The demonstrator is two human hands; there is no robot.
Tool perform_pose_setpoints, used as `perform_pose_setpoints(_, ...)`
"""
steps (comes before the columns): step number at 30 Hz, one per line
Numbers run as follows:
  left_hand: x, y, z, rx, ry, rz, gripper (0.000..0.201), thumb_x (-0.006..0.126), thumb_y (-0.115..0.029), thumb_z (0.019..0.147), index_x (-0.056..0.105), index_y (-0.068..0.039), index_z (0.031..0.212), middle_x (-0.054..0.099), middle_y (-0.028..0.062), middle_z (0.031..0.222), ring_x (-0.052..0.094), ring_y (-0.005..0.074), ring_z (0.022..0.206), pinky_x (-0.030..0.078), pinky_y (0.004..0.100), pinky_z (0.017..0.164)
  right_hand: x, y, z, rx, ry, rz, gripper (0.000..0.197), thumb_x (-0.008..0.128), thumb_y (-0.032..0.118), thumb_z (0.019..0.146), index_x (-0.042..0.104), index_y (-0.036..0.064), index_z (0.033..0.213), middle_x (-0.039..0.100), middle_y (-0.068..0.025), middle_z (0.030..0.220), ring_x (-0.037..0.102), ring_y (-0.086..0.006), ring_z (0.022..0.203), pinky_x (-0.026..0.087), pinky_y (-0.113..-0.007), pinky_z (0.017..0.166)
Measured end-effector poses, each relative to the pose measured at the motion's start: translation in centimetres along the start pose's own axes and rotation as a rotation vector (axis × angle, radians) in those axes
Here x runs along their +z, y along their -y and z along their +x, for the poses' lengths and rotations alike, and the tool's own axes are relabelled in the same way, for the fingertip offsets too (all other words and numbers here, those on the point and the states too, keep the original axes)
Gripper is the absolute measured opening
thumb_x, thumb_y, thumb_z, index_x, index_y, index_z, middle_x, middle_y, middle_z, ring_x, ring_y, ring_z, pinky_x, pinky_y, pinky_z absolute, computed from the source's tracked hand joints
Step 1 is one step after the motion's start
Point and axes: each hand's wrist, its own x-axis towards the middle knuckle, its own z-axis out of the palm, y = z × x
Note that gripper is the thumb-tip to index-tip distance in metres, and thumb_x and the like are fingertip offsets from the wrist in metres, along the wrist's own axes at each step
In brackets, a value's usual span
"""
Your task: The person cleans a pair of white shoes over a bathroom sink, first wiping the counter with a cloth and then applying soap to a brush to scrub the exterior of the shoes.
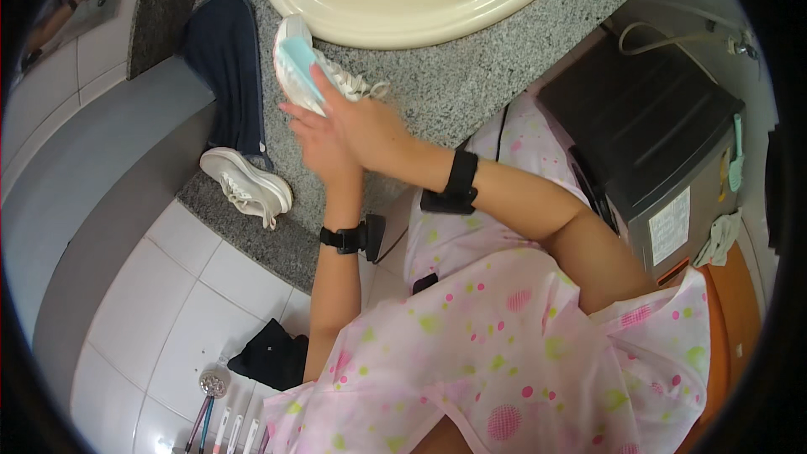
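Observation:
A white sneaker with loose white laces rests on the grey speckled counter, close to the sink's front rim. My left hand has its fingers around the sneaker's near end and is partly covered by my right hand. On the sneaker's side lies a light blue flat pad, and my right hand presses it there with fingers stretched along it. Whether the pad is sponge or cloth I cannot tell. A second white sneaker lies on its side at the counter's left edge, below a dark navy cloth.
Beyond my hands is a cream oval sink set into the granite counter. At the right stands a dark-lidded machine, with a mint green brush hanging on it. Several long-handled items and a silver shower head show at the lower left.

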Motion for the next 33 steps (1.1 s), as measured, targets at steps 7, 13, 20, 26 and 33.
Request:
perform_pose_setpoints(7, -1.4, 0.0, 0.4, -0.078, 0.179, -0.368, 0.110, 0.077, -0.031, 0.066, 0.012, 0.018, 0.139, 0.049, 0.0212, 0.104, 0.060, 0.0340, 0.088, 0.054, 0.0359, 0.067, -0.2, -0.3, 1.2, 0.193, 0.344, 0.139, 0.067, 0.051, 0.026, 0.091, 0.020, 0.0028, 0.146, 0.064, -0.0213, 0.075, 0.065, -0.0372, 0.062, 0.052, -0.044, 0.054)
perform_pose_setpoints(13, -2.7, -0.7, 0.5, -0.073, 0.168, -0.375, 0.108, 0.075, -0.033, 0.068, 0.011, 0.019, 0.138, 0.049, 0.0223, 0.105, 0.060, 0.0337, 0.090, 0.054, 0.0364, 0.067, 0.5, -2.3, 4.8, 0.182, 0.210, 0.194, 0.068, 0.057, 0.031, 0.088, 0.026, 0.0006, 0.141, 0.063, -0.0249, 0.084, 0.063, -0.0394, 0.063, 0.051, -0.047, 0.055)
perform_pose_setpoints(20, -1.6, -0.9, 0.8, -0.027, 0.092, -0.144, 0.113, 0.077, -0.030, 0.063, 0.009, 0.019, 0.138, 0.049, 0.0222, 0.105, 0.060, 0.0332, 0.088, 0.054, 0.0363, 0.068, 0.0, -1.1, 1.2, 0.180, 0.277, 0.082, 0.065, 0.053, 0.029, 0.090, 0.025, 0.0058, 0.143, 0.063, -0.0242, 0.076, 0.064, -0.0410, 0.066, 0.052, -0.049, 0.058)
perform_pose_setpoints(26, 0.4, 0.0, 0.1, -0.049, 0.097, -0.192, 0.112, 0.077, -0.029, 0.063, 0.009, 0.019, 0.138, 0.049, 0.0237, 0.106, 0.060, 0.0341, 0.089, 0.054, 0.0370, 0.068, 1.0, -0.8, -0.1, 0.063, 0.125, 0.044, 0.060, 0.047, 0.019, 0.093, 0.022, 0.0099, 0.147, 0.060, -0.0226, 0.064, 0.061, -0.0397, 0.054, 0.046, -0.050, 0.050)
perform_pose_setpoints(33, -2.1, 0.1, 0.4, -0.056, 0.160, -0.389, 0.111, 0.076, -0.031, 0.065, 0.009, 0.019, 0.139, 0.049, 0.0233, 0.104, 0.059, 0.0343, 0.092, 0.054, 0.0371, 0.068, 0.9, -1.1, 2.0, 0.186, 0.182, 0.139, 0.057, 0.047, 0.023, 0.095, 0.025, 0.0139, 0.147, 0.059, -0.0226, 0.061, 0.059, -0.0407, 0.052, 0.045, -0.050, 0.048)
